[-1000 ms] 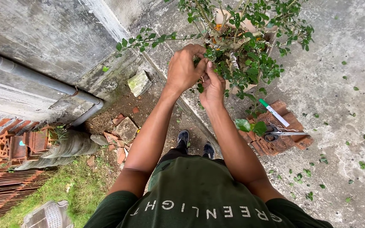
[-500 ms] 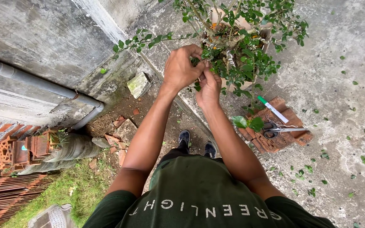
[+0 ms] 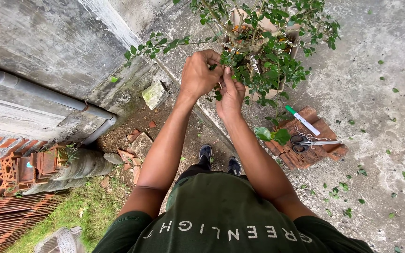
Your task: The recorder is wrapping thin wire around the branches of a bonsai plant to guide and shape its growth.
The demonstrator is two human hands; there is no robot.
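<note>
Potted shrub (image 3: 263,51): a small-leaved plant with thin woody branches, several of them wound with pale wire, standing in a tan pot (image 3: 277,26) on the concrete floor (image 3: 376,93) directly ahead of the person. The branches are judged light and springy but liable to snap if bent sharply; the leaves are soft and detach easily. The safest hold appears to be on a wired stem, close to its fork, rather than on leaf tips.

Left hand (image 3: 201,72): fingers curled inward and closed together, pinching into the foliage at the near side of the plant. Exactly what lies between the fingertips is hidden by leaves.

Right hand (image 3: 230,96): just beside and slightly below the left hand, touching it, fingers drawn together and pointing up into the same cluster of twigs. Whether it clamps a twig or a wire cannot be told.

Surroundings: a long leafy branch (image 3: 165,44) extends left toward the grey wall (image 3: 48,47). To the right, a red roof tile (image 3: 310,145) carries scissors (image 3: 308,140) and a white pen with a green cap (image 3: 302,120). Loose leaves lie scattered on the floor. A grey pipe (image 3: 43,91) runs along the wall.
</note>
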